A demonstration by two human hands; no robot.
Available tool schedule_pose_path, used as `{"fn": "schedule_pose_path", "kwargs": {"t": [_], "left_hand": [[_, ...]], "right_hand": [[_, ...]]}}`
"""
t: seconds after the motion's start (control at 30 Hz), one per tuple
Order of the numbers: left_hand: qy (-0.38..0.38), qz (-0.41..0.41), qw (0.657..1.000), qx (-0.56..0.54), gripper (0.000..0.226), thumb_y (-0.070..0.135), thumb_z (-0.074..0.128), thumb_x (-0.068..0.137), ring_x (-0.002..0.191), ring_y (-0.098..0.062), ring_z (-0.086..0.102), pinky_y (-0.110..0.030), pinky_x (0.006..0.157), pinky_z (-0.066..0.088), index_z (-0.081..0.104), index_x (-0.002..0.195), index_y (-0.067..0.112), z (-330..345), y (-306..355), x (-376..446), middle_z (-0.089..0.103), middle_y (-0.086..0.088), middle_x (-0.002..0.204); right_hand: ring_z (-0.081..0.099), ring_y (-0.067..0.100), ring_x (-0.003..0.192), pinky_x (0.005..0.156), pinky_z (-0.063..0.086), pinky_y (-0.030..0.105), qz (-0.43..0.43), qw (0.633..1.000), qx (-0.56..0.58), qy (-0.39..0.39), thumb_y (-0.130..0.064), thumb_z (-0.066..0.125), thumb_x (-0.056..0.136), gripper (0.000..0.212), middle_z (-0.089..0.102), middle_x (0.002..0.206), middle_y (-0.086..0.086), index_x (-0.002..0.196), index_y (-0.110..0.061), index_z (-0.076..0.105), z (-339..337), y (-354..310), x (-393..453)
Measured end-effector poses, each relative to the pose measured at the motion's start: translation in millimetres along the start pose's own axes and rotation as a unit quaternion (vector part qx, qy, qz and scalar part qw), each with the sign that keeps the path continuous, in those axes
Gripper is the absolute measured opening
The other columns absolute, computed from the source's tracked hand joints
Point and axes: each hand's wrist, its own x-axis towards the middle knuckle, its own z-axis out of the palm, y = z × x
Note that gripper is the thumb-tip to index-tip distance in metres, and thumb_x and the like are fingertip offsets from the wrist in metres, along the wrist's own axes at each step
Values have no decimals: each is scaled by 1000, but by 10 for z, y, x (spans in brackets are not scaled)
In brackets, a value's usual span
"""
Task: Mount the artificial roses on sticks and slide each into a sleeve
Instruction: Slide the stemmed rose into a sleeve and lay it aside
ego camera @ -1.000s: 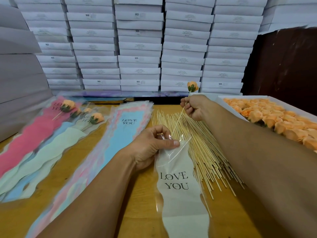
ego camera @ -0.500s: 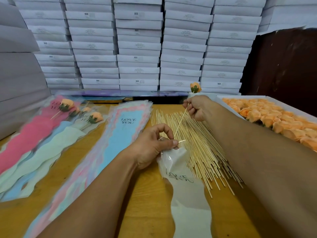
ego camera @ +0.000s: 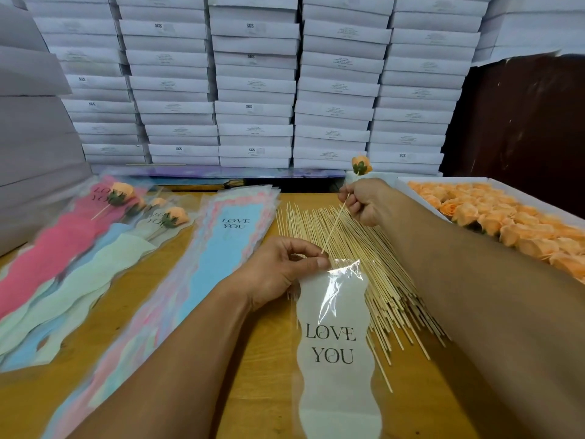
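on the wooden table (ego camera: 259, 369) the supplies lie fanned within reach: finished roses in sleeves (ego camera: 104, 223) at the left, a stack of empty sleeves (ego camera: 221, 248) in the middle, loose sticks (ego camera: 373, 264) beside it and a tray of peach roses (ego camera: 506, 217) at the right. the left hand (ego camera: 278, 274) pinches the clear mouth of a white "love you" sleeve (ego camera: 335, 343), likely to keep it open, while the right hand (ego camera: 364, 201) grips a stick (ego camera: 334, 228) angled tip-down toward that mouth. its small peach rose (ego camera: 361, 164), green at the base, sits above the fist.

I see my left hand (ego camera: 285, 267) pinching the top of a clear "LOVE YOU" sleeve (ego camera: 335, 343), while my right hand (ego camera: 364, 201) grips a stick (ego camera: 334, 228) topped by an orange rose (ego camera: 361, 165), its tip at the sleeve's mouth.
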Motion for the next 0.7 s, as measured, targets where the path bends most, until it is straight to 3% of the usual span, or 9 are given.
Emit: {"fn": "schedule_pose_path", "kwargs": {"t": [0.13,0.2,0.4,0.6,0.7], "left_hand": [[4,24,999,28,18,37,75,79,80,4,63,-8,60,45,82,87,23,-2,19,0,68,15,105],[0,24,999,28,21,41,74,76,81,3,64,-9,61,46,82,85,24,-8,20,0,67,19,105],[-3,10,1000,-15,14,20,71,92,86,-17,69,-30,81,57,78,80,19,-4,-21,15,72,-2,101],[-9,-7,1000,-5,14,20,70,92,80,-19,69,-26,72,58,78,80,17,17,6,-7,72,-10,104],[-12,-20,1000,-9,17,20,68,94,79,-25,66,-36,76,55,76,86,8,13,0,-4,70,-21,106]], "right_hand": [[37,1,30,29,26,12,-3,1000,3,3,-5,46,103,19,56,72,2,87,-7,55,-14,8,-25],[37,1,31,30,26,12,-8,1000,-2,6,-4,46,102,18,56,73,2,87,-7,56,-25,16,-45],[36,1,30,29,25,12,-16,1000,-5,6,-6,45,104,17,57,75,3,91,-9,55,-48,46,-81],[37,1,31,29,26,13,-14,1000,1,-11,-8,42,105,18,57,78,4,92,-12,56,-34,64,-106],[37,1,31,29,26,13,-15,1000,3,-11,-8,41,105,20,57,80,5,92,-13,55,-45,48,-123]]}}
